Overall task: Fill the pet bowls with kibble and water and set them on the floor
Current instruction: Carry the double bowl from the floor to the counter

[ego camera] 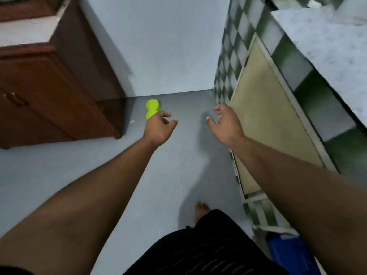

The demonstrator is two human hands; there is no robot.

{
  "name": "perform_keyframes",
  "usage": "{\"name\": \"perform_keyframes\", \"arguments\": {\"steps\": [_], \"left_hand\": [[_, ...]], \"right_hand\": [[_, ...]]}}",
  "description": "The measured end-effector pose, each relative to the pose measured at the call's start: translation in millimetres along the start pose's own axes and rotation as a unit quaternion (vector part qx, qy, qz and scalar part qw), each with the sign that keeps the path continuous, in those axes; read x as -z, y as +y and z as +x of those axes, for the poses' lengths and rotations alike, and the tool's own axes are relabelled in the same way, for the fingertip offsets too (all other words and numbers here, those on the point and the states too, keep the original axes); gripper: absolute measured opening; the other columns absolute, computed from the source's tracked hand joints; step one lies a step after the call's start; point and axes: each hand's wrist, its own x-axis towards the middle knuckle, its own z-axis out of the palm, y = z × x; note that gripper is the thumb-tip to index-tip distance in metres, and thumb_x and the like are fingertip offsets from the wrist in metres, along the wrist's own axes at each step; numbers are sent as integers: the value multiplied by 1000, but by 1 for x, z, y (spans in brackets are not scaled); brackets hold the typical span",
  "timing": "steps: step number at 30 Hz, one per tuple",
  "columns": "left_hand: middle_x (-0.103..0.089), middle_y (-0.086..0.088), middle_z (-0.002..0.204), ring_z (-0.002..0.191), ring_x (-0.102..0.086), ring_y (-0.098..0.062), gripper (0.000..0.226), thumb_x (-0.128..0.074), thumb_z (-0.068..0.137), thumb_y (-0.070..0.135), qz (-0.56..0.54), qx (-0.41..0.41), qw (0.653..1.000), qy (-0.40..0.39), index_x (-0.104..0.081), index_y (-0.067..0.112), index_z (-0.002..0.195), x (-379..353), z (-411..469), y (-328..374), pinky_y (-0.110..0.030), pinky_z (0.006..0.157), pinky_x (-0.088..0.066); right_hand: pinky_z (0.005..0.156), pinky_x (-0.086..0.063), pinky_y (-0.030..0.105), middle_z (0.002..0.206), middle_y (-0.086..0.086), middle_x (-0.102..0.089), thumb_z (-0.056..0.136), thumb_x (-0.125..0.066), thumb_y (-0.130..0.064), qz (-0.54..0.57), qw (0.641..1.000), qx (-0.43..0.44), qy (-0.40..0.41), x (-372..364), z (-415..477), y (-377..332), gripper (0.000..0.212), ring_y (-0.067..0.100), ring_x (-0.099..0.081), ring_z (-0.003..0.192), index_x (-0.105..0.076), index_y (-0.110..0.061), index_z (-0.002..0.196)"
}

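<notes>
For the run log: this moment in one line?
lime-green plastic double pet bowl: on grey floor beside brown wooden cabinet | left hand: empty, overlaps bowl in view | right hand: empty | bowl contents: cannot tell

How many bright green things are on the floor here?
1: a lime-green two-lobed item by the far wall, near the wooden cabinet, partly behind the left hand. Others may be hidden.
</notes>
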Motion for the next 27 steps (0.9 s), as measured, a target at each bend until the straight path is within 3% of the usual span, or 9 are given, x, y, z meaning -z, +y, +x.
{"name": "perform_keyframes", "arguments": {"steps": [1,4,12,17,21,25,27], "left_hand": [[-62,1,83,75,-58,-16,30,-73,92,31,0,13,1000,16,-66,13,116,6,21,1,-25,69,-45],[-63,1,87,84,-61,-19,32,-72,92,33,-1,45,997,58,-67,14,117,21,79,4,-23,67,-36],[-59,6,83,86,-62,-20,35,-73,91,35,-54,127,984,108,-66,14,118,47,218,-32,-26,73,-43],[-59,9,78,83,-61,-17,34,-75,90,34,-72,164,979,100,-66,15,116,55,301,-78,-27,74,-44],[-58,10,73,83,-64,-20,34,-76,89,34,-68,210,972,74,-65,17,116,56,364,-124,-34,81,-52],[-58,11,73,85,-64,-19,37,-75,89,36,-81,260,960,73,-65,16,119,42,428,-170,-29,76,-47],[-59,11,75,85,-62,-16,39,-75,89,36,-91,286,951,74,-64,16,121,32,462,-189,-26,77,-44]], "right_hand": [[87,-54,44,113,2,-57,86,-69,-34,4,1000,12,-24,-7,27,-6,35,22,-61,92,-55,-20,115],[88,-54,46,112,2,-55,84,-67,-37,18,996,44,-69,-25,104,-24,36,20,-60,93,-54,-21,114],[84,-55,38,111,10,-60,87,-72,-24,26,991,64,-117,-106,255,-80,33,16,-56,80,-59,-10,113],[76,-48,29,111,4,-62,89,-71,-28,-11,988,57,-144,-171,337,-95,35,21,-62,83,-59,-11,117],[83,-55,43,108,6,-63,87,-72,-29,5,987,41,-153,-242,404,-97,35,25,-63,81,-58,-11,114],[79,-49,30,109,6,-65,86,-73,-31,-4,983,24,-181,-314,469,-91,38,18,-60,76,-59,-12,116],[80,-49,29,107,5,-66,86,-74,-32,-12,981,20,-195,-349,503,-84,37,17,-62,81,-60,-13,115]]}}
